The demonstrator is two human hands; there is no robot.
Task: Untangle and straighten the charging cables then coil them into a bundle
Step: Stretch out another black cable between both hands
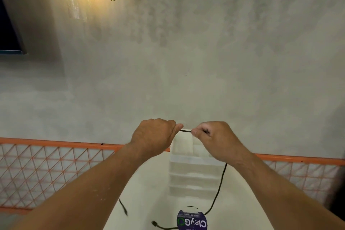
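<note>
1. Two hands are raised in front of the grey wall, close together and well above the table (pixel 149 183). The left hand (pixel 155 136) and the right hand (pixel 214 140) each pinch the black cable (pixel 220 185) between thumb and curled fingers. A short, near-taut span runs level between them.
2. Location of the work item: from the right hand the cable drops past the white drawer unit (pixel 194 173) to the table and curves in beside the purple-labelled canister (pixel 192 220). A plug end (pixel 154 222) lies on the table just left of that canister. A further dark length (pixel 123 207) shows below the left forearm. Whether it belongs to the same cable or to a second cannot be determined.
3. Step assessed: straightening, by drawing the cable through the fingers. Coiling is not yet begun, and no bundle is visible.
4. Recommended method: hold one pinch firm as the anchor and let the other slide outward under light pressure, so that kinks are smoothed and not pulled tight.
5. Work in short stretches and re-grip between them, so that the span in hand can be seen and checked.
6. Risk noted: the hanging run passes close to the canister and the drawer unit. A sharp tug could snag it there or tip the canister, so slack should be lifted clear first.
7. Any knot met should be eased open, not forced.
</note>
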